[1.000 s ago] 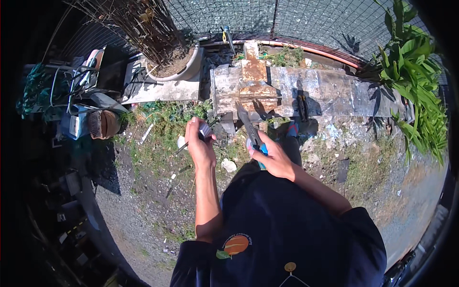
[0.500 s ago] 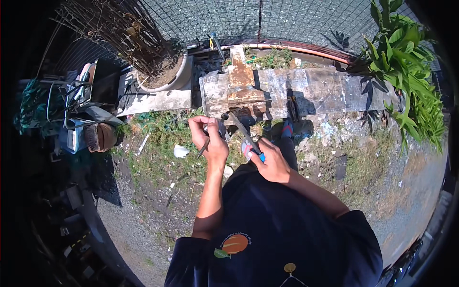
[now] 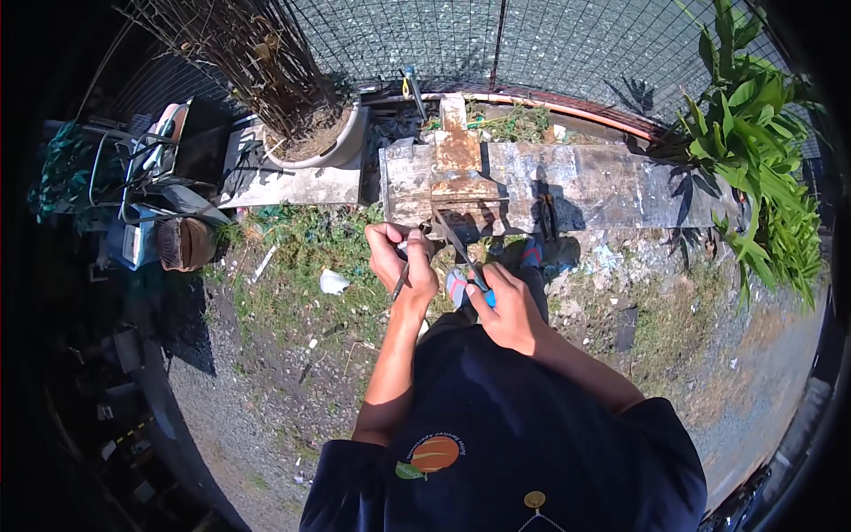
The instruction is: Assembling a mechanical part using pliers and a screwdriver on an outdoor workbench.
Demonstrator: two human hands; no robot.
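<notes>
My left hand (image 3: 409,282) is closed around a slim dark metal piece (image 3: 402,280), whose pointed end sticks out below the palm. What its other end looks like is mostly hidden by the fingers. In my right hand (image 3: 512,312) is a flat file (image 3: 456,241) with a blue handle, gripped with its grey blade slanting up and left. The blade's tip reaches close to the fingers of my left hand, by the front edge of a weathered wooden bench (image 3: 612,182). A rusty metal vise (image 3: 457,155) is on that bench, just beyond both hands.
Pliers (image 3: 547,213) lie at the bench's front edge. A large pot (image 3: 341,146) of dry sticks stands back left, near a metal chair frame (image 3: 133,173). Leafy plants (image 3: 753,133) crowd the right. Wire mesh fencing (image 3: 550,53) runs behind. Sandals show below my hands.
Both hands have shifted slightly in view, the left one to the right and downward. The file's blade has moved a little against the left hand. The view itself has tilted slightly.
</notes>
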